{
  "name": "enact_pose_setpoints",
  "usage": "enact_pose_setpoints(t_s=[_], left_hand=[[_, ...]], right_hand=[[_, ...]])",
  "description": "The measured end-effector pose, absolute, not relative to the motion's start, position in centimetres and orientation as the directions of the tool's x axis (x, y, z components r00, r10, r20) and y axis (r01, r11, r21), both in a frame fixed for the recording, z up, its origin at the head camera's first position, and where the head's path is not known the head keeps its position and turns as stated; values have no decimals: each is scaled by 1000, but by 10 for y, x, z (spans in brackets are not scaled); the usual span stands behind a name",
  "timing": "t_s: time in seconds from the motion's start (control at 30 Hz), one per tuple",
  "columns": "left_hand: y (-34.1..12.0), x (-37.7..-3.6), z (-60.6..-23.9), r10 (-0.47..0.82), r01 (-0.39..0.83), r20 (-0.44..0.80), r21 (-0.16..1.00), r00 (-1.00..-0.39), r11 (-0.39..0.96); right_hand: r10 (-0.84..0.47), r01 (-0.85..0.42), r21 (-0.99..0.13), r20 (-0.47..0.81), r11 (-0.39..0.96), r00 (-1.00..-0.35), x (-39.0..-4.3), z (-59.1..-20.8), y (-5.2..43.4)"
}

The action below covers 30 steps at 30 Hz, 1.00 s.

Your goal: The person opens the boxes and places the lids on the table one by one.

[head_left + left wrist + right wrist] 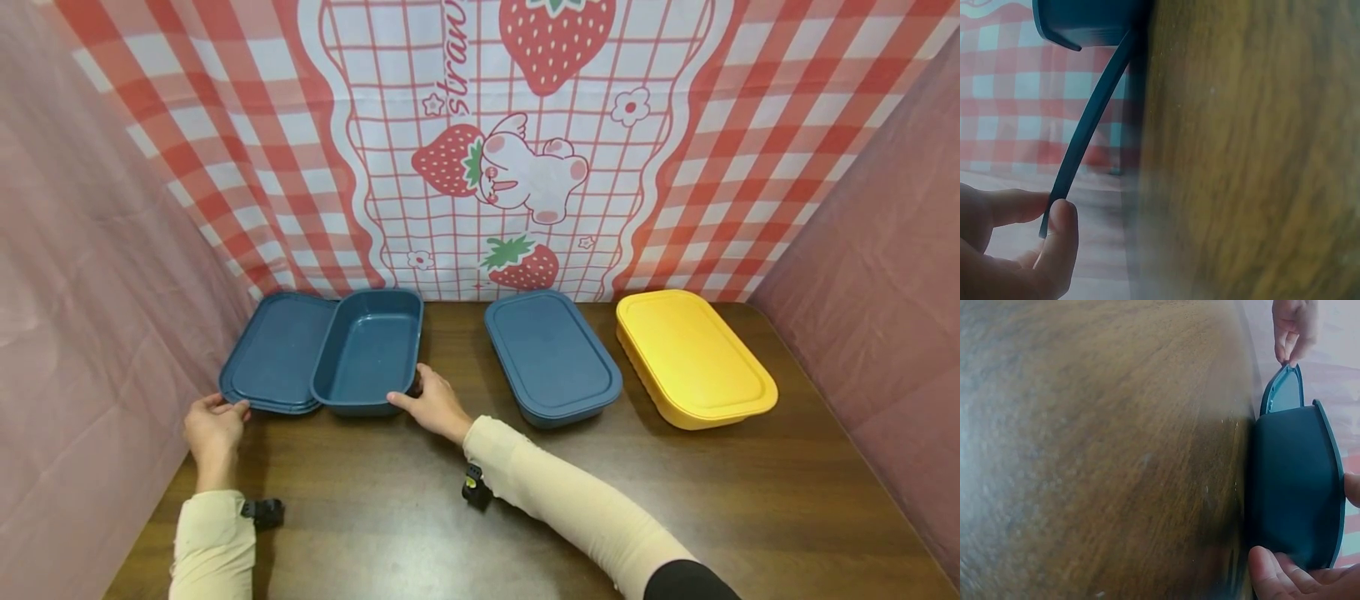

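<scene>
Closed blue box [553, 357], yellow box [693, 357] beside, strawberry cloth [517, 142] behind, apparently unobstructed

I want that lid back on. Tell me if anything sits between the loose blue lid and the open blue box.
Nothing visible does. The lid, pinched by the left hand, lies right against the open box, which the right hand touches.
</scene>
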State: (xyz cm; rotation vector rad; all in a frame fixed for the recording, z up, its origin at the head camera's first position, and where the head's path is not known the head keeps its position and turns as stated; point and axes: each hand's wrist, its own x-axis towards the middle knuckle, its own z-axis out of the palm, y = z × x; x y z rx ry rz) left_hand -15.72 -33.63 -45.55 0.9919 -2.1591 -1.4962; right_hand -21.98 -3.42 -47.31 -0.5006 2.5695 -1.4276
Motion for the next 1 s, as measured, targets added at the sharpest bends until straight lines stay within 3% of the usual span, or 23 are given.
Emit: enact_pose_setpoints(t_s=[0.33, 0.6, 1.0], left_hand=[[-340, -156, -460, -669, -405, -165, 888, -725, 220], [-345, -157, -457, -648, -495, -173, 794, -742, 354], [-360, -163, -455, -546, -583, -299, 659, -782, 475]], right_hand=[[-363, -193, -846, -1, 498, -932, -219, -474, -33], [-360, -214, -845, 26, 491, -932, -222, -475, -33], [-356, -202, -839, 10, 505, -934, -221, -473, -33]])
